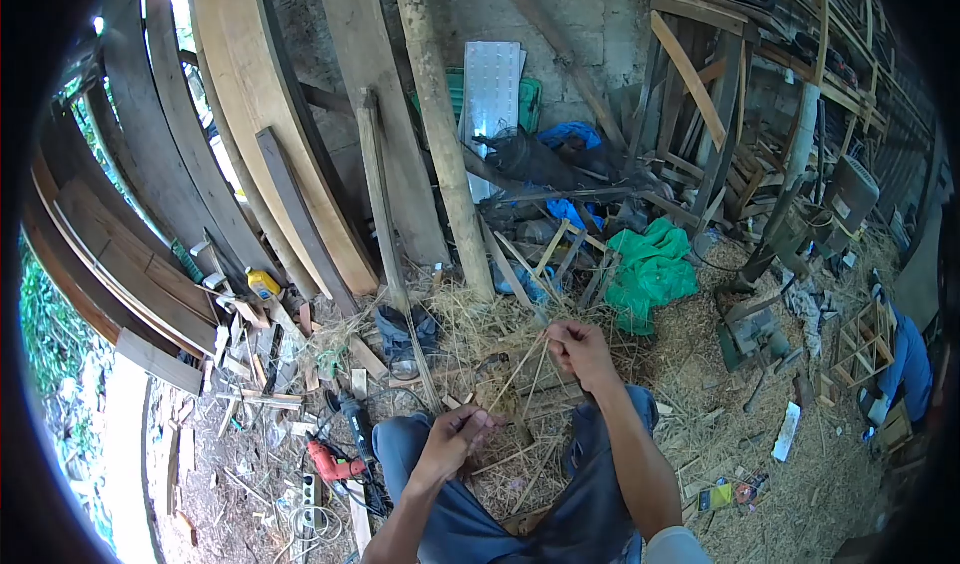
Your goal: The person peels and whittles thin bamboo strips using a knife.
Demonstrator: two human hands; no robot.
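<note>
I sit with my knees apart, both hands held out between them. A thin pale strip of wood or bamboo [515, 376] slants up from my left hand to my right hand. My left hand [460, 442] is closed, with thumb and fingers pinched on the strip's lower end. Higher and to the right, my right hand [580, 352] is closed in a fist by the upper end. A small greyish piece [541, 318] shows just beyond its fingers, too small to name. Under the hands, straw-like shavings [525, 454] cover the ground.
A red power drill [335, 463] and a dark angle grinder [353, 419] lie left of my knee, near a power strip [312, 499] with cables. Long planks [270, 134] and a pole [440, 134] lean ahead. A green plastic sheet [652, 272] lies right of centre.
</note>
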